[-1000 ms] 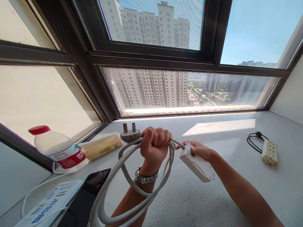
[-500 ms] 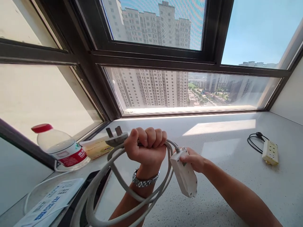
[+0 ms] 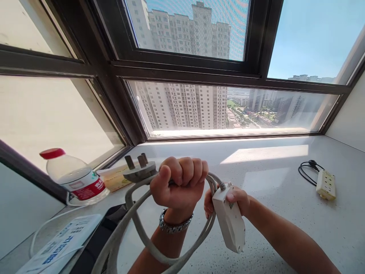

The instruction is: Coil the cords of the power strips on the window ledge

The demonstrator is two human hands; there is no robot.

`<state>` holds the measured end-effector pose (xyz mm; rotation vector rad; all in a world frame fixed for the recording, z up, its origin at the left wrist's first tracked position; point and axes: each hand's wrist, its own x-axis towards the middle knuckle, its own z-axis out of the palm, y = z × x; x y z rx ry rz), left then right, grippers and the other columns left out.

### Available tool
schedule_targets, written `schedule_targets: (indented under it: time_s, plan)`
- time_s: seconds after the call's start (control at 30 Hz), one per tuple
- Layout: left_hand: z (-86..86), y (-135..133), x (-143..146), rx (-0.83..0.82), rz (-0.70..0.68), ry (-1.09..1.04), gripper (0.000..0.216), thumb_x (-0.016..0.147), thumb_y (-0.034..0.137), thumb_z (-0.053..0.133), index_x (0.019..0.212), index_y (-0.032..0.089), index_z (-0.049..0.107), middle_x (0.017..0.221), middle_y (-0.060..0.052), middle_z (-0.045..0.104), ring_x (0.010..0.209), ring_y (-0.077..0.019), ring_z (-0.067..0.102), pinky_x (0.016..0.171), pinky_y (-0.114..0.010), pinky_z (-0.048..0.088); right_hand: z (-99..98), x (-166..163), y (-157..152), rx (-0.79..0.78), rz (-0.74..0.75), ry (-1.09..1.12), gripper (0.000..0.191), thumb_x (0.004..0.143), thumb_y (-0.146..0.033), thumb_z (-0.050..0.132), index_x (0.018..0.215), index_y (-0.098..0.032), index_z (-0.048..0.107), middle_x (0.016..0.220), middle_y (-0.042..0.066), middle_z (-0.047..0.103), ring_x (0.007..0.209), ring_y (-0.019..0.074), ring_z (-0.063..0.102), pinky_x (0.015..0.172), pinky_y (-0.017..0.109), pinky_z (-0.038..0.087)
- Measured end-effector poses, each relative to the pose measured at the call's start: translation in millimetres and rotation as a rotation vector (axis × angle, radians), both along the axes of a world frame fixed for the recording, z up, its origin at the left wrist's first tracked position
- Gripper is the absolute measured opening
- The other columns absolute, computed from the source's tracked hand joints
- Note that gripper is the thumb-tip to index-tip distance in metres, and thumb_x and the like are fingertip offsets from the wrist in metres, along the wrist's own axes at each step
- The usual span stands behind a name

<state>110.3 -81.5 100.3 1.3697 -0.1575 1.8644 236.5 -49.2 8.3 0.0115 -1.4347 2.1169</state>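
Note:
My left hand [image 3: 179, 182], with a metal watch [image 3: 175, 224] on its wrist, is closed in a fist round a coiled grey power cord [image 3: 148, 238]. The cord's plug [image 3: 139, 169] sticks out at the left of the fist, prongs up. Large loops hang below and round my left forearm. My right hand [image 3: 241, 199] grips the white power strip [image 3: 230, 222], thumb on its near face and fingers behind it, close to where the cord enters. Some of my right fingers also show beside the cord loops. The strip tilts downward, its sockets not visible from here.
A second, smaller power strip [image 3: 326, 184] with a black cord lies on the white speckled sill [image 3: 279, 224] at the right. At the left are a red-capped bottle [image 3: 75, 177], a yellow packet [image 3: 114, 178], a printed white box [image 3: 61, 243] and a dark flat object. Windows rise behind.
The power strip and my right hand have moved slightly down and to the right. My left fist has shifted a little right, and the plug has turned more upright. The cord loops have swung.

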Motion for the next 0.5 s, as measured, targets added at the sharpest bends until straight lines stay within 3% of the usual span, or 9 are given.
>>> schedule_targets:
  time_s: [0.1,0.2,0.33,0.43,0.5]
  plan:
    - [-0.5,0.5,-0.5,-0.027,-0.028,0.007,0.052,0.085,0.038,0.056,0.050,0.015,0.025,0.039,0.005,0.018,0.035,-0.0070,0.024,0.040,-0.023,0.029,-0.7,-2.6,-1.7,-0.002,0.033,0.037,0.042,0.059,-0.051,0.070,0.075,-0.013,0.060,0.069,0.007,0.060,0.071,0.0222,0.060,0.068,0.035,0.047]
    - [-1.0,4.2,-2.6,-0.078,-0.042,0.023,0.051,0.084,0.038,0.060,0.050,0.015,0.029,0.040,0.005,0.021,0.037,-0.0071,0.029,0.043,-0.022,0.034,1.0,-2.8,-3.7,-0.046,0.052,0.035,0.045,0.062,-0.053,0.070,0.083,-0.015,0.057,0.071,0.008,0.064,0.072,0.0258,0.064,0.069,0.040,0.049]
    - [-0.9,16.2,-10.8,-0.097,-0.008,0.099,0.041,0.082,0.041,0.065,0.054,0.016,0.049,0.046,0.003,0.038,0.052,-0.0106,0.049,0.062,-0.026,0.049,8.4,4.4,-3.2,-0.075,-0.023,0.012,0.046,0.065,-0.052,0.070,0.090,-0.016,0.054,0.073,0.007,0.066,0.069,0.0247,0.067,0.065,0.037,0.051]
    - [-3.5,27.7,-22.3,-0.157,0.020,0.251,0.025,0.074,0.043,0.074,0.084,0.021,0.069,0.084,-0.003,0.065,0.093,-0.0208,0.061,0.086,-0.036,0.051,17.7,13.2,-0.4,-0.023,-0.136,0.000,0.044,0.066,-0.048,0.071,0.091,-0.016,0.055,0.077,0.006,0.067,0.074,0.0239,0.068,0.064,0.033,0.051]
    - [-8.2,35.4,-30.7,-0.252,-0.024,0.361,0.047,0.070,0.041,0.077,0.113,0.024,0.065,0.116,-0.007,0.063,0.111,-0.0261,0.056,0.093,-0.039,0.050,23.2,19.2,2.6,0.031,-0.220,0.000,0.043,0.067,-0.045,0.071,0.095,-0.016,0.055,0.078,0.006,0.067,0.076,0.0236,0.068,0.062,0.031,0.051]
